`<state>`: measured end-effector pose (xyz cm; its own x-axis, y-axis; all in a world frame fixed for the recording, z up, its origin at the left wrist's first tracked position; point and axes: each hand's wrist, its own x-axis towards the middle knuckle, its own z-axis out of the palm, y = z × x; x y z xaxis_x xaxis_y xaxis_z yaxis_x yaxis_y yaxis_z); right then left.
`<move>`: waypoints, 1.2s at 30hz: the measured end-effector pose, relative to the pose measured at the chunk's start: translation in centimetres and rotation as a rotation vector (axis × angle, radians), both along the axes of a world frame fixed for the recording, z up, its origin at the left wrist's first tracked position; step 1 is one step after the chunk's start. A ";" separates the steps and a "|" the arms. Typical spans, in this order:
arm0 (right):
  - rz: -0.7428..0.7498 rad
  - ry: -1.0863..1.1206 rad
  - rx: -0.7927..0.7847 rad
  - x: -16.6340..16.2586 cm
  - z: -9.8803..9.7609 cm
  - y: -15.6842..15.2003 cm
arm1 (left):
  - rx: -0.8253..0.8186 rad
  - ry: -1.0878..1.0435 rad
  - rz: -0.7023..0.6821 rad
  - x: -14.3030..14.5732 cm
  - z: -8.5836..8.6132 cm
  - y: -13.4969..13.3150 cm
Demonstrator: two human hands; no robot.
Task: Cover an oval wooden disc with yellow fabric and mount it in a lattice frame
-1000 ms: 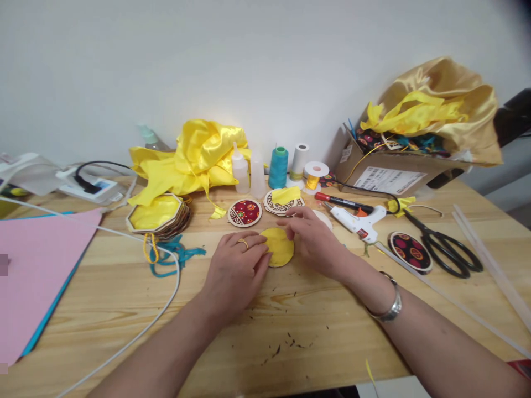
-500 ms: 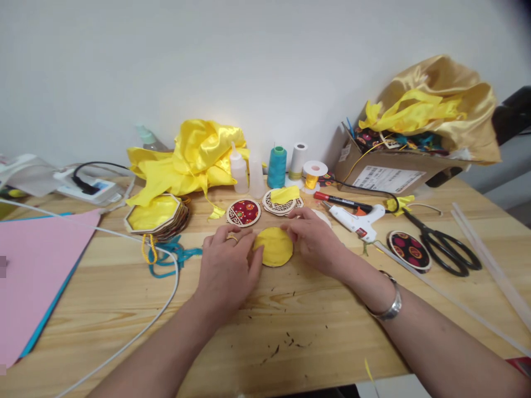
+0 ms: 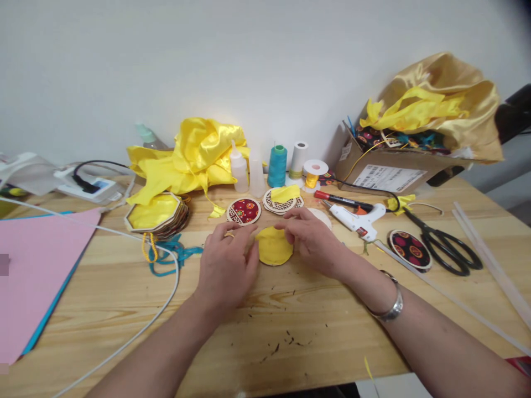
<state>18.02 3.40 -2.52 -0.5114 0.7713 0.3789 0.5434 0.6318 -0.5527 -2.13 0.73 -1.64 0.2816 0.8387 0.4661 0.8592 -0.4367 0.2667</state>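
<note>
Pinching a round yellow fabric disc at centre frame, flat on the wooden tabletop. Left of centre, left hand curled, fingertips pressing the disc's left rim. Right of centre, right hand cupped over the right and upper rim, fingers narrow. Looks light, soft on the face and probably stiffened inside; satin likely slippery, so best gripped at the rim from both sides, not the face. Just above, a red patterned disc. Further right, a glue gun and scissors, apart from both hands.
</note>
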 end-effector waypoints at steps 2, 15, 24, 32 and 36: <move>0.057 -0.029 0.002 -0.2 0.1 -0.2 | 0.003 -0.062 0.024 0.0 0.2 -0.1; 0.153 -0.217 -0.022 -1.0 0.5 -0.5 | -0.221 -0.035 0.064 0.2 0.3 -0.3; 0.131 -0.258 -0.025 -1.0 0.4 -0.4 | -0.297 -0.086 0.098 0.3 0.7 -0.4; 0.134 -0.258 -0.037 -1.1 0.4 -0.5 | -0.206 -0.162 0.065 0.1 0.5 -0.2; 0.133 -0.263 -0.051 -1.1 0.4 -0.6 | -0.189 -0.134 -0.051 0.1 0.3 -0.1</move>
